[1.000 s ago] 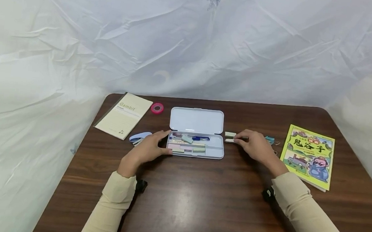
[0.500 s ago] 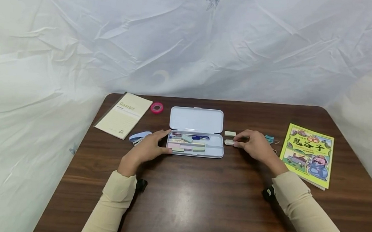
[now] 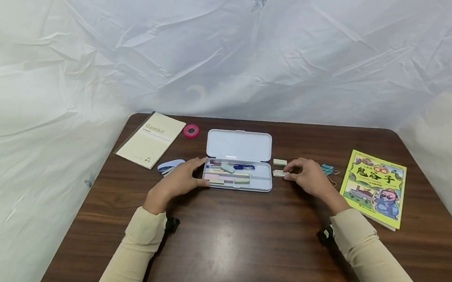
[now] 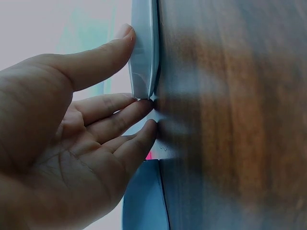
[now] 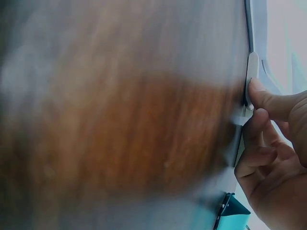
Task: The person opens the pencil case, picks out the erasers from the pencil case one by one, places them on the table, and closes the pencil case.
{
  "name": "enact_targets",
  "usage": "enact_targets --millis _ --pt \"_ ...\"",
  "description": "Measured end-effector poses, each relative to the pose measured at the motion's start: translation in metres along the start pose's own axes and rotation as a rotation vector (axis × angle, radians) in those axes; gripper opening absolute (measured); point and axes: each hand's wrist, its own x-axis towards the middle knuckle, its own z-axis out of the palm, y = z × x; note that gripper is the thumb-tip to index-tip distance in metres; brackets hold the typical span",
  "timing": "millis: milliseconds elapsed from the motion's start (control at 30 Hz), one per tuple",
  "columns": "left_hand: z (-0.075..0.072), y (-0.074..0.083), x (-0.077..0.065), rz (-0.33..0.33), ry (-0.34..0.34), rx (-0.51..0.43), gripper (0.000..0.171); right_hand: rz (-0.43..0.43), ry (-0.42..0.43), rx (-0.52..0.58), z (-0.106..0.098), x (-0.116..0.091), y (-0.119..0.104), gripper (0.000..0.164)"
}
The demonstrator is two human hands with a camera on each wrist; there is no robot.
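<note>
A white pencil case (image 3: 260,184) lies with its lid (image 3: 239,145) raised, holding pens and several pastel blocks. My left hand (image 3: 181,181) grips its left end: the thumb (image 4: 108,60) presses the near side and the fingertips meet the end and far corner. Just right of the case, my right hand (image 3: 307,176) pinches a small white rounded block (image 3: 278,173) by its right end, between thumb and index finger. In the right wrist view the block (image 5: 253,69) shows edge-on at the thumb tip. A second white block (image 3: 280,162) lies right behind it.
On the left are a cream notebook (image 3: 150,140), a pink ring-shaped roll (image 3: 191,130) and a light-blue stapler (image 3: 170,165). Beyond the right hand sit teal binder clips (image 3: 327,169). A yellow comic-style book (image 3: 374,188) lies at the right, and white sheeting (image 3: 224,61) hangs behind the table.
The white block in my right hand has gone from edge-on to lying flatter, its broad face now showing, and has shifted slightly toward me. The left hand and pencil case stay in place.
</note>
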Motion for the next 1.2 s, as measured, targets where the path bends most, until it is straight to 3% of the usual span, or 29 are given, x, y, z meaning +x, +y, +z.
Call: enact_targets --millis 233,367,600,767,967,1200 --pt "0.000 -0.002 -0.003 0.006 0.008 0.004 0.094 -0.029 0.005 -0.011 0.003 -0.001 -0.001 0.014" --pt "0.000 -0.001 -0.004 0.008 0.001 0.001 0.093 -0.078 0.056 -0.008 0.005 -0.006 -0.008 0.015" --pt "-0.001 0.002 -0.004 0.007 0.001 -0.008 0.092 -0.250 0.133 -0.019 0.027 -0.008 -0.044 0.015" --pt "0.000 0.002 -0.003 0.013 0.002 -0.009 0.092 -0.341 0.084 -0.107 0.045 -0.008 -0.072 0.018" --pt "-0.002 0.008 -0.004 0.010 0.001 -0.019 0.092 -0.324 0.001 -0.195 0.057 -0.003 -0.087 0.017" --pt "-0.006 0.015 -0.007 0.003 -0.010 -0.020 0.092 -0.298 -0.014 -0.157 0.063 0.001 -0.091 0.017"
